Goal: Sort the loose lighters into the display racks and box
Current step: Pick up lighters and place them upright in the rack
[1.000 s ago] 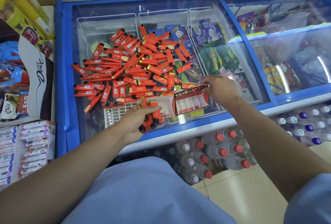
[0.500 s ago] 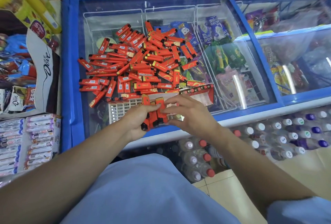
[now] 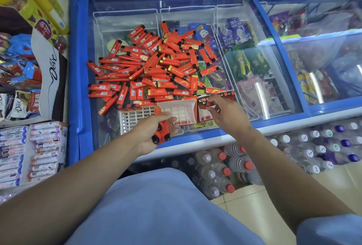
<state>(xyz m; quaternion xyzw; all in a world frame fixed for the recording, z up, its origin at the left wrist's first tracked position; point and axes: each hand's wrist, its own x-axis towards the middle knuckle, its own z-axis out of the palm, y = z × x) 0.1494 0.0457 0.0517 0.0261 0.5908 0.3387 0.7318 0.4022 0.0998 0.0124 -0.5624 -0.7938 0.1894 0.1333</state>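
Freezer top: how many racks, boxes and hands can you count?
White plastic grid rack: 1
Red-and-white cardboard display boxes: 2
Hands holding red lighters, left hand and right hand: 2
Total: 5

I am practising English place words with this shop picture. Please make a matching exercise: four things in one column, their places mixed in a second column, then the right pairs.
Things
1. bundle of lighters
2. single lighter
3. white grid rack
4. loose lighter pile

Places
A. spread on the freezer lid
B. pinched by the right hand
C. gripped in the left hand
D. on the glass beyond the left hand

Pairs: 1-C, 2-B, 3-D, 4-A
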